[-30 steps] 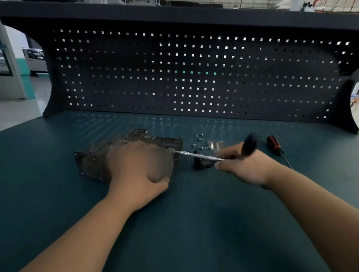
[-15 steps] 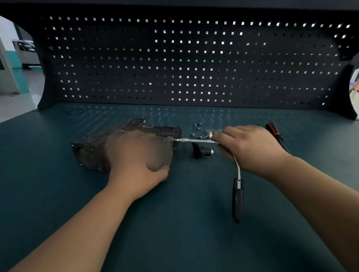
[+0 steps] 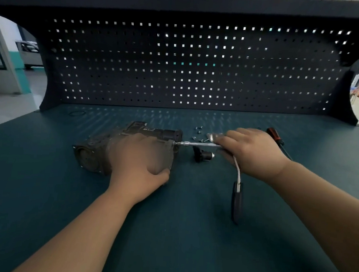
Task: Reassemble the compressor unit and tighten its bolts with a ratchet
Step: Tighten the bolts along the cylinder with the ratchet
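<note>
Spanning the view, the dark green tabletop (image 3: 166,242) carries the compressor (image 3: 95,150) left of centre. The left hand (image 3: 140,160) lies over it, grip curled around the housing. The right hand (image 3: 252,152) has its grip clenched on the ratchet (image 3: 236,200) at its head; the extension bar meets the compressor's right end. A screwdriver (image 3: 274,135), a small black part (image 3: 201,154) and loose bolts (image 3: 198,133) lie nearby.

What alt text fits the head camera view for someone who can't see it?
A person's left hand holds a compressor unit on a teal workbench while the right hand holds a ratchet whose extension meets the unit's end. Loose bolts, a small black part and a screwdriver lie nearby.
</note>
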The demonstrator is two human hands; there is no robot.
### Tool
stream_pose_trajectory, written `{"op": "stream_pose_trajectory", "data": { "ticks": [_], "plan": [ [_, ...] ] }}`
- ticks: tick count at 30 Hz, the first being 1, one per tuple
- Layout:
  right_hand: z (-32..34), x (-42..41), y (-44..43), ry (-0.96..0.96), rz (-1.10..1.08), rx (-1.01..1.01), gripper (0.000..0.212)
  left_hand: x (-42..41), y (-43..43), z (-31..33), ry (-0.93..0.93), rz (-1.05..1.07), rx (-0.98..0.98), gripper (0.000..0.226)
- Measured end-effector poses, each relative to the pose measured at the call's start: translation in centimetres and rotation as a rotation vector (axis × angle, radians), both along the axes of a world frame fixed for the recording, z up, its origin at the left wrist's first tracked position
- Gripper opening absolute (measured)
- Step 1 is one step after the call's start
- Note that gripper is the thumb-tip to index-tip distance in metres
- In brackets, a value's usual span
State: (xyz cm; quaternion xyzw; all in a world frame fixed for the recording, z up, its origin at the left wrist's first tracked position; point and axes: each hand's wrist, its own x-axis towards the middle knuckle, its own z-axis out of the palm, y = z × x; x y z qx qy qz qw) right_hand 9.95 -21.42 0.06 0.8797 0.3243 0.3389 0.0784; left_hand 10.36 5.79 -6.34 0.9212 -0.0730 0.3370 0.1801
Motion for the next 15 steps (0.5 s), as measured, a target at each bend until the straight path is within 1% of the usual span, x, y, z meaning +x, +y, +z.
{"op": "stream_pose_trajectory", "data": {
  "ticks": [1, 2, 3, 4, 5, 6, 7, 8, 9, 10, 11, 12, 14, 15],
  "plan": [
    [0.5, -0.2, 0.3, 0.181, -0.056, 0.067, 0.016, 0.1, 0.0, 0.0, 0.000, 0.002, -0.001, 0.082],
    [1.0, -0.5, 0.8, 0.438, -0.093, 0.307, 0.019, 0.1, 0.0, -0.1, -0.005, 0.006, -0.002, 0.082],
    [1.1, -0.3, 1.1, 0.719, -0.111, 0.595, 0.029, 0.2, 0.0, -0.1, -0.011, 0.011, -0.004, 0.082],
    [1.3, 0.0, 1.6, 0.928, -0.137, 0.879, 0.037, 0.2, 0.0, -0.1, -0.016, 0.013, -0.008, 0.081],
    [1.4, 0.0, 2.0, 1.033, -0.139, 1.020, 0.040, 0.2, 0.0, -0.1, -0.020, 0.012, -0.011, 0.081],
    [1.2, -0.1, 2.1, 0.951, -0.109, 0.996, 0.042, 0.2, 0.0, -0.1, -0.021, 0.010, -0.010, 0.081],
    [1.0, -0.3, 2.1, 0.686, -0.056, 0.759, 0.041, 0.1, 0.0, -0.2, -0.018, 0.007, -0.007, 0.082],
    [0.8, -0.4, 1.6, 0.336, -0.039, 0.458, 0.038, 0.1, 0.0, -0.2, -0.016, 0.008, -0.005, 0.082],
    [0.7, -0.8, 1.0, 0.060, -0.005, 0.165, 0.032, 0.0, 0.1, -0.2, -0.017, 0.011, -0.006, 0.083],
    [0.5, -0.6, 0.6, -0.118, 0.034, 0.005, 0.028, 0.1, 0.0, -0.2, -0.022, 0.010, -0.008, 0.083],
    [0.5, -0.4, 0.5, -0.043, 0.027, -0.015, 0.030, 0.1, 0.0, -0.1, -0.023, 0.007, -0.007, 0.083],
    [1.1, -0.4, 0.7, 0.174, -0.037, 0.109, 0.036, 0.2, 0.0, -0.1, -0.021, 0.002, -0.008, 0.083],
    [1.1, -0.1, 1.6, 0.758, -0.146, 0.709, 0.048, 0.4, 0.0, -0.1, -0.030, 0.005, -0.019, 0.082],
    [1.1, 0.4, 2.0, 0.972, -0.191, 0.977, 0.049, 0.4, 0.1, -0.1, -0.034, 0.011, -0.023, 0.081]
  ]
}}
